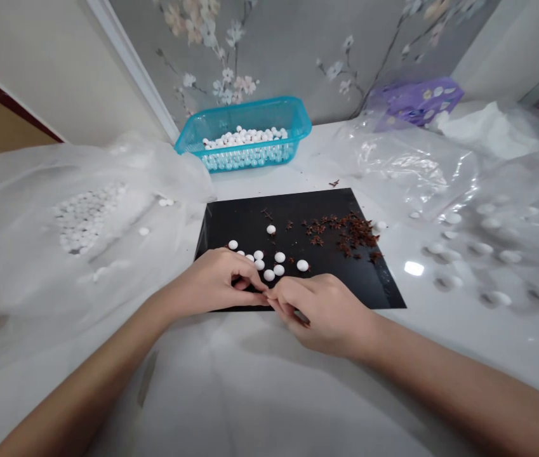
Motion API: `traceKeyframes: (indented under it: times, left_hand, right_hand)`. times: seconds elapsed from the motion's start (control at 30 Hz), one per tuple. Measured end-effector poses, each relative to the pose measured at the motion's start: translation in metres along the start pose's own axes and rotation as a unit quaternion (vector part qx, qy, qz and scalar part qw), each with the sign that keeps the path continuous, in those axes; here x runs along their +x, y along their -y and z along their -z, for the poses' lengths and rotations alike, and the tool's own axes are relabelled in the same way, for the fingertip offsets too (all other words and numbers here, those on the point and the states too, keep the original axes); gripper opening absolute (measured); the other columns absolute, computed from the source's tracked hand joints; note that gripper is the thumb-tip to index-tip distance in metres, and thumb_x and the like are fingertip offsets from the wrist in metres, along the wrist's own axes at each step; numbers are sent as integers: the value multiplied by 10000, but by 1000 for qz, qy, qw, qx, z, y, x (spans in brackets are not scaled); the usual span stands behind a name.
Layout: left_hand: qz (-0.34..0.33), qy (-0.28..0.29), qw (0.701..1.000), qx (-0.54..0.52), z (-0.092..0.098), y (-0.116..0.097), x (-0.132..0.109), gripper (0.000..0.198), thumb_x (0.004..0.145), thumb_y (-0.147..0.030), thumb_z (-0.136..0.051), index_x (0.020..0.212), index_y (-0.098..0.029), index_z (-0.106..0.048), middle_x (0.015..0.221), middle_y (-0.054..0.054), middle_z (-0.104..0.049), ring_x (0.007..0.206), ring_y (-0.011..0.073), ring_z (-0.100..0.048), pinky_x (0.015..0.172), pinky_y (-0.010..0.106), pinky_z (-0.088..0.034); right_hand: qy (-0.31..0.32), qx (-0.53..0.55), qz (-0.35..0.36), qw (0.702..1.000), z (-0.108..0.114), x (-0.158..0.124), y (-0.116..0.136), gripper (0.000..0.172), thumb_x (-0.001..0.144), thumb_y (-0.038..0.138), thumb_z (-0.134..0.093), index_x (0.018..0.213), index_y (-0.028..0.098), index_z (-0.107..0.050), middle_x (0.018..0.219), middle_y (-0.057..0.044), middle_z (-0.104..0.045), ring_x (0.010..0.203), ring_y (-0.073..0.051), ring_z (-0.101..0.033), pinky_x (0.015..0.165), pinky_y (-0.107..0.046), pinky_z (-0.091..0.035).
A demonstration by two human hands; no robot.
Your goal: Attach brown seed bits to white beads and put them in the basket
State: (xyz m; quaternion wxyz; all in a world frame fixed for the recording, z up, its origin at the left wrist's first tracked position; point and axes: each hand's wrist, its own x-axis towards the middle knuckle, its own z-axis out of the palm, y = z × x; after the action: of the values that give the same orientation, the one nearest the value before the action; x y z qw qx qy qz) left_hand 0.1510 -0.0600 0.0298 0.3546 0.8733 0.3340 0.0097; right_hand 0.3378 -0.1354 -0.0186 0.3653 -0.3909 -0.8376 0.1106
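Note:
My left hand (224,282) and my right hand (324,311) meet at the front edge of a black board (240,219). Thumb and fingers are pinched on both, tips touching each other; whatever sits between them is too small or hidden to name. Just beyond my fingers lie several white balls (279,257) on the board, a few partly covered by my left hand. One white ball (271,230) stands apart farther back. A heap of small reddish-brown star-shaped pieces (355,233) covers the board's right side, with a few strewn toward the middle.
A blue plastic basket (245,154) of white balls stands against the floral wall. To the left, a clear plastic bag (164,165) spreads over small white pieces (88,219). Another clear bag (407,158) and a purple package (416,101) lie right, near scattered white balls (510,256).

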Motion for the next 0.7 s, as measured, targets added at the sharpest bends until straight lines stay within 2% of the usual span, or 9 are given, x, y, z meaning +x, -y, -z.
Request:
traceKeyframes:
  times: [0.17, 0.5, 0.57, 0.7]
  left_hand:
    - [-4, 6, 1000, 9, 2, -3, 1, 190, 764, -355, -622, 715, -196, -712, 530, -50, -454, 516, 58, -430, 506, 189, -291]
    - [6, 21, 999, 32, 2, -3, 1, 189, 762, -376, -610, 731, -226, -721, 528, -54, -448, 519, 65, -426, 513, 210, -289]
    - [3, 23, 999, 47, 5, -4, 1, 167, 752, -356, -619, 724, -227, -722, 525, -54, -453, 520, 63, -431, 513, 206, -290]
    - [12, 14, 998, 62, 17, 0, -3, 162, 723, -363, -658, 735, -212, -717, 548, -52, -480, 520, 58, -448, 509, 195, -304]
  right_hand:
    - [35, 14, 19, 999, 3, 0, 2, 192, 781, 88, -460, 703, 207, -331, 611, 65, -518, 458, -61, -364, 427, -212, -218]
    - [97, 23, 22, 995, 8, 4, 6, 144, 746, 108, -424, 732, 208, -322, 619, 57, -450, 459, -79, -279, 417, -228, -171]
    - [114, 12, 27, 993, 8, 4, 6, 121, 749, 117, -423, 751, 207, -342, 642, 49, -476, 466, -85, -286, 419, -235, -164]
    - [142, 17, 36, 989, 7, 3, 4, 107, 760, 116, -422, 817, 198, -384, 776, 12, -564, 536, -93, -386, 443, -233, -192]
